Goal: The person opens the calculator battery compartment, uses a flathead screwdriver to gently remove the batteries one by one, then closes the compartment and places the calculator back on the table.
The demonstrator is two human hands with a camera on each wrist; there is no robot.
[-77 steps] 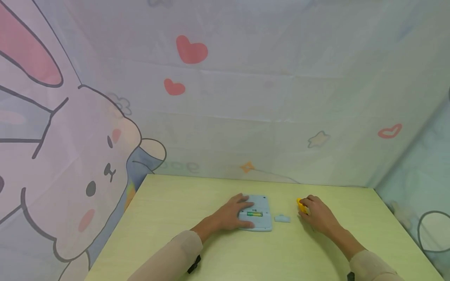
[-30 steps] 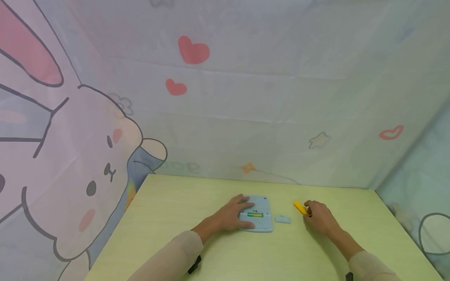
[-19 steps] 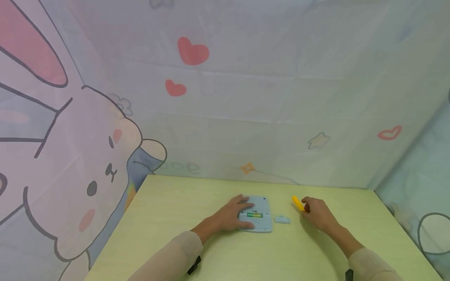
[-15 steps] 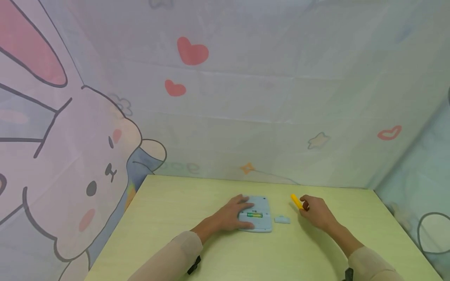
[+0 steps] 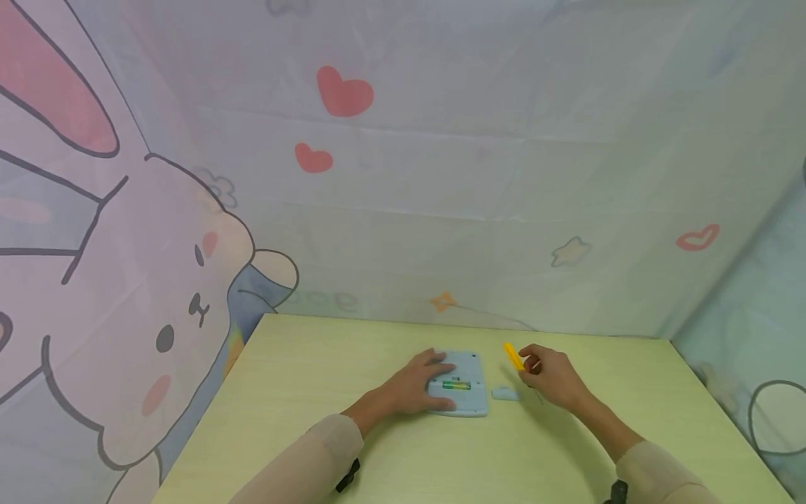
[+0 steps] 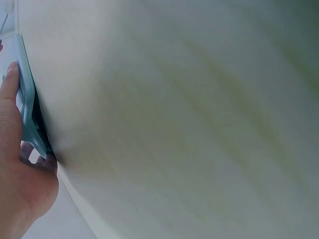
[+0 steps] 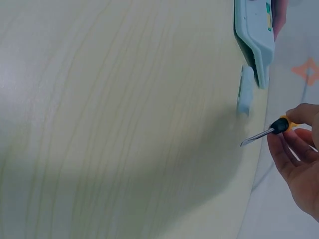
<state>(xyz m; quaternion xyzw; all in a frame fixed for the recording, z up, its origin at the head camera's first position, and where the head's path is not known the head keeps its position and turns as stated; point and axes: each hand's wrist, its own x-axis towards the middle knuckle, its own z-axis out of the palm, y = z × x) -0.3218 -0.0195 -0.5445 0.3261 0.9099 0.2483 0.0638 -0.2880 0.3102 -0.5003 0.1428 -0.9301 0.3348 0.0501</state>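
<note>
A light blue calculator [image 5: 469,402] lies back side up on the table, a green battery [image 5: 457,385] showing in its slot. My left hand [image 5: 412,385] holds it at its left side, thumb and fingers spread over the back; in the left wrist view the thumb lies along it and other fingers bend at its edge. My right hand [image 5: 554,378] pinches a screwdriver [image 7: 284,124] by its yellow and black handle. Its metal tip points down over the table in the right wrist view. The small light blue battery cover [image 5: 505,394] rests between calculator and right hand.
The pale yellow table [image 5: 340,350] ends at the back against a hanging cloth [image 5: 403,231] printed with hearts and a rabbit. A dark cable loop [image 5: 752,420] shows beyond the table's right side.
My right hand has moved left toward the battery cover with the screwdriver, whose yellow handle has swung to stick out up and left. My left hand and the calculator have stayed put.
</note>
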